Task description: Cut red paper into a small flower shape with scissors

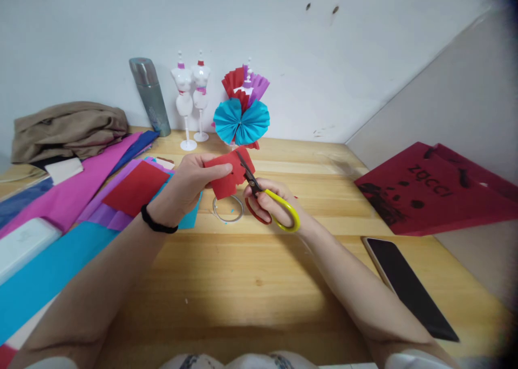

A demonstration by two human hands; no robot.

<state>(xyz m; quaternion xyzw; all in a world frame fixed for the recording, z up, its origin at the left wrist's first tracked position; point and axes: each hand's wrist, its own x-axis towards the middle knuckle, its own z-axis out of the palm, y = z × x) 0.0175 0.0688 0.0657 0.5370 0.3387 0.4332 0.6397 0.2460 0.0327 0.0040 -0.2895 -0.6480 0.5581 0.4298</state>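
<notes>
My left hand (198,172) pinches a small piece of red paper (226,188) with a ragged, notched edge, thumb on its face. In my right hand (269,196) is a pair of scissors (285,210) with dark blades and yellow and red handles. The blades lie across the right side of the red paper; whether they are cutting into it I cannot tell. Below the paper, a thin silvery ring (229,219) lies on the wooden table (251,282), with tiny blue scraps inside it.
Behind stand two white mannequins (184,102) and one dressed in pleated paper (242,122). A flask (150,96) leans near brown cloth (68,126). Coloured paper sheets (93,185) cover the left side. At right are a phone (408,285) and a red bag (437,191).
</notes>
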